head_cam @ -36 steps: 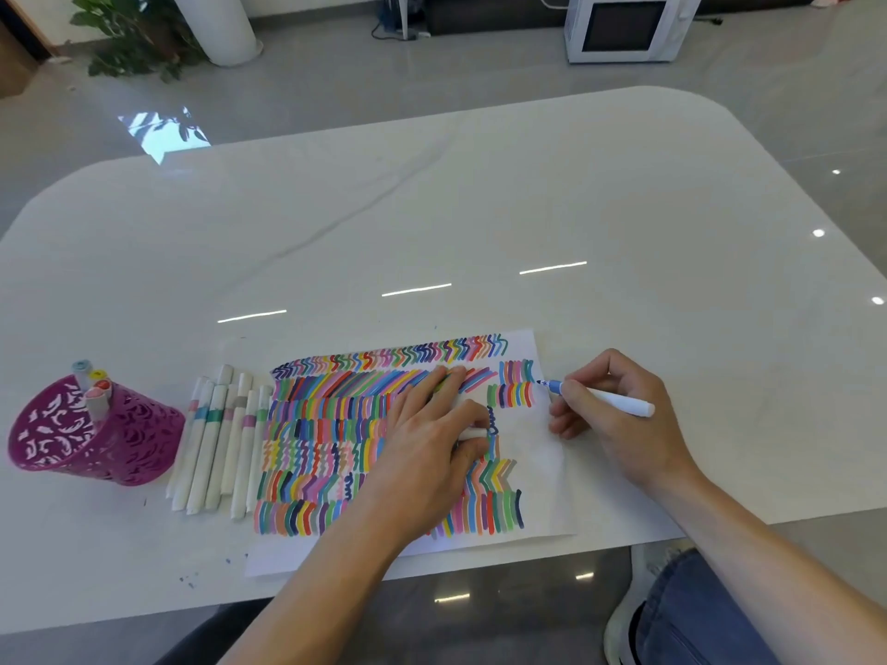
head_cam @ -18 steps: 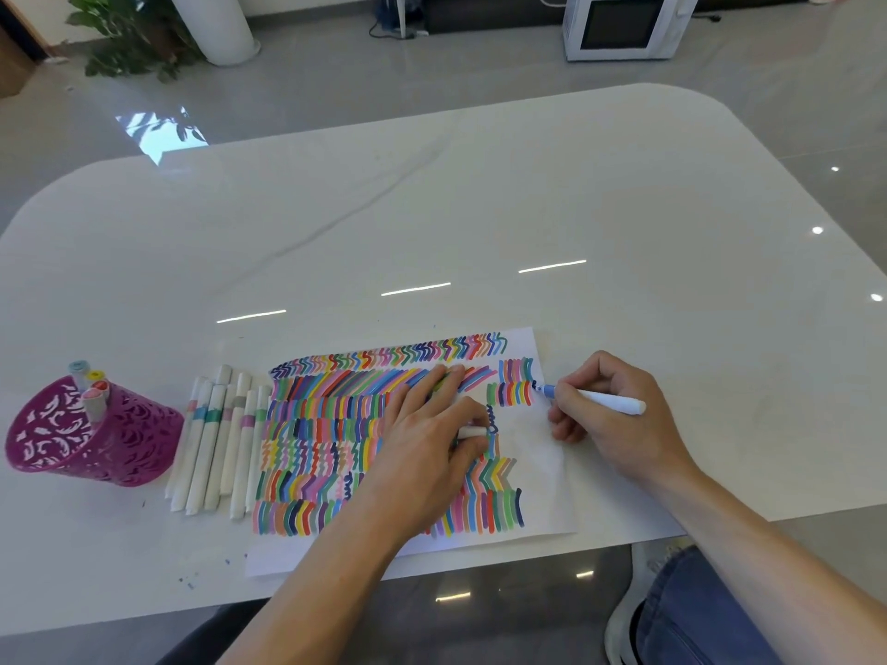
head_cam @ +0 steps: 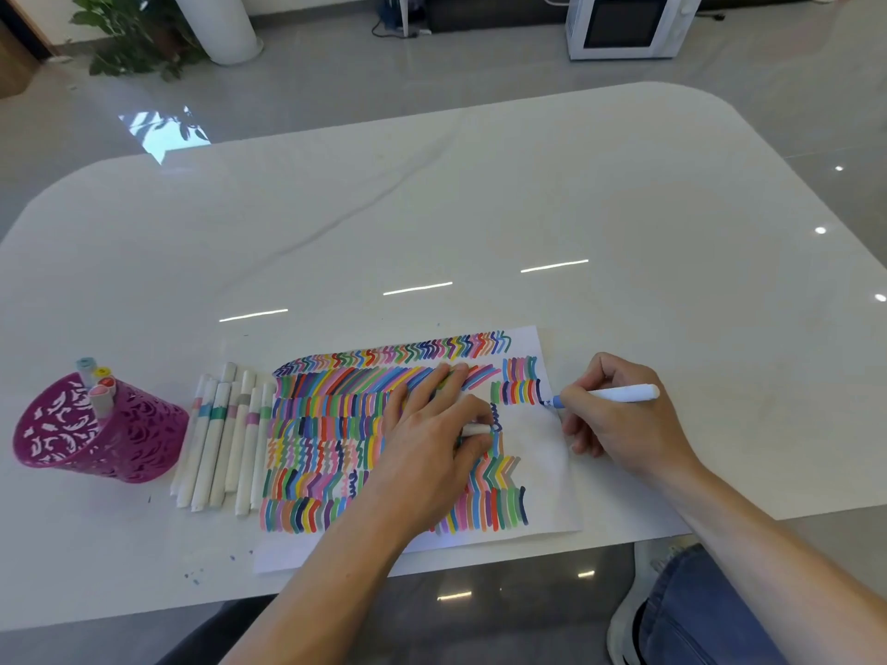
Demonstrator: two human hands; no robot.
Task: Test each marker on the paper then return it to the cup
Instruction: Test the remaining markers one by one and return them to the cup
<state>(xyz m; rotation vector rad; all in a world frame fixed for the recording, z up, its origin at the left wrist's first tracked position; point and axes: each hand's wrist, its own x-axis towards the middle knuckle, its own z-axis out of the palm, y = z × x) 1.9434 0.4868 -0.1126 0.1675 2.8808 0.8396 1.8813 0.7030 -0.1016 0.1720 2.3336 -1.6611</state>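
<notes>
The chief risk was judged to lie at the paper's [head_cam: 545, 455] right edge: the blue tip of the marker [head_cam: 624, 393] was set almost on that edge, so a stroke carried a little too far right could be run off onto the white table [head_cam: 480, 208]. Fresh ink could also be smeared if the heel of the right hand [head_cam: 619, 427], which was placed just beside the sheet, were dragged leftward across it. The sheet itself might be shifted if the pressure on it were eased. The marker was gripped in a writing hold by the right hand, with its barrel laid nearly level and pointed right and its tip turned left toward the coloured rows. The left hand [head_cam: 432, 439] was laid on the middle of the paper, its long fingers stretched far-right over the strokes, while a small white piece (taken to be the cap [head_cam: 473, 429]) was pinched at the thumb. The pink cup [head_cam: 91, 439] was seen well apart at the left, with a few markers stood in it, and a row of markers [head_cam: 225, 439] was laid between cup and paper.
</notes>
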